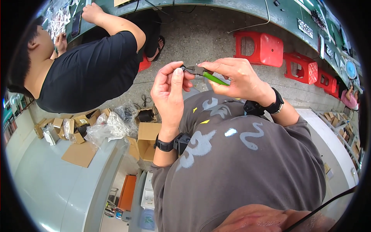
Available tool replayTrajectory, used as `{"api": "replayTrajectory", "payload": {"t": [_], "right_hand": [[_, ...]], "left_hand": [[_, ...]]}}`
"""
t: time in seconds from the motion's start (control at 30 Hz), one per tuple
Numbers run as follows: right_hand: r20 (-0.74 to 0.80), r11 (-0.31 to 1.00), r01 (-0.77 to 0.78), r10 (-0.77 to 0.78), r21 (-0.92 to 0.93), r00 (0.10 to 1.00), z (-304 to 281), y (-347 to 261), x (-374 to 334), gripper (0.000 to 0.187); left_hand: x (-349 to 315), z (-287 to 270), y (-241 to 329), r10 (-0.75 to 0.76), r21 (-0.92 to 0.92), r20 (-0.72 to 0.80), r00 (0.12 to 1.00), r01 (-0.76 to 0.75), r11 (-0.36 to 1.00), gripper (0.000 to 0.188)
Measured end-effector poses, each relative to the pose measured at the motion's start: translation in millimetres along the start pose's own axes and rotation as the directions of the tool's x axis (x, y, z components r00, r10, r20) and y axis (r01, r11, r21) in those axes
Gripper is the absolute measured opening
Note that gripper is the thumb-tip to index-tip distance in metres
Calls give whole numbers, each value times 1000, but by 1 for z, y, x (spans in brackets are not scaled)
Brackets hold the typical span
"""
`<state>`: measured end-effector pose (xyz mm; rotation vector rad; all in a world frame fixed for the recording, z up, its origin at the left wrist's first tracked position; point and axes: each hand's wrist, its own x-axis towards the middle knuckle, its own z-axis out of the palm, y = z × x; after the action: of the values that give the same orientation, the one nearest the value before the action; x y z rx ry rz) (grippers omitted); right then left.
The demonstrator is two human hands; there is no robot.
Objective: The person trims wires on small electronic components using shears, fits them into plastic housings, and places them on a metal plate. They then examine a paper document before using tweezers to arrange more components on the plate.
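Observation:
My right hand is closed round the green handles of a pair of cutting pliers. The metal jaws of the pliers point left, toward my left hand. Between the thumb and fingers of that hand I pinch a small dark piece, too small to name. The plier tips are right at this piece; whether they touch it I cannot tell. Both hands are raised in front of my chest, above the floor.
At my left a person in a black shirt works at a long green bench. Red plastic stools stand along it. Cardboard pieces and clear plastic bags lie by a grey cabinet. An open carton is below my left forearm.

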<state>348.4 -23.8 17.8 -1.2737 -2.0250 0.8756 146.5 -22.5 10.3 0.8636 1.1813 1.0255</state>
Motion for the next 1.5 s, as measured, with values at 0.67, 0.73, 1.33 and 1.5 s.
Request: {"api": "replayTrajectory", "payload": {"t": [0.67,0.73,1.33,1.5], "right_hand": [[455,371,-578,370,727,810,-29,53,-8,49],[458,354,-575,363,738,812,-29,58,-9,50],[11,968,155,-156,-199,988,-36,26,-17,51],[13,955,181,-184,-236,983,-34,27,-23,52]], "left_hand": [[3,18,-10,-97,-176,15,995,98,979,26],[4,21,-12,-93,-185,9,996,93,978,26],[-13,53,-11,107,138,-128,986,-89,986,21],[-19,54,-13,116,145,-137,984,-96,985,21]]}}
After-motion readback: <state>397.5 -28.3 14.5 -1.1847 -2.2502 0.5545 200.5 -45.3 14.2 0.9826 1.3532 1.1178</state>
